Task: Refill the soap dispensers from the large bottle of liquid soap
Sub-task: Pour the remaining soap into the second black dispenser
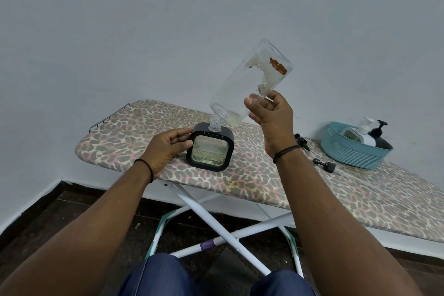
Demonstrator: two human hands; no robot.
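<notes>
While the right hand (pixel 269 113) grips the large clear bottle (pixel 252 81) low on its body w/ thumb and fingers curled round it, the bottle tilts neck-down, mouth set into the top opening of the square black dispenser (pixel 210 146). Left hand (pixel 165 146) holds that dispenser's side, thumb and fingertips wrapped on its edge; it stands on the leopard-print ironing board (pixel 252 182). Well right of the right fingers: two loose black pump heads (pixel 324 164), then a blue basket (pixel 348 151) w/ two more dispensers.
</notes>
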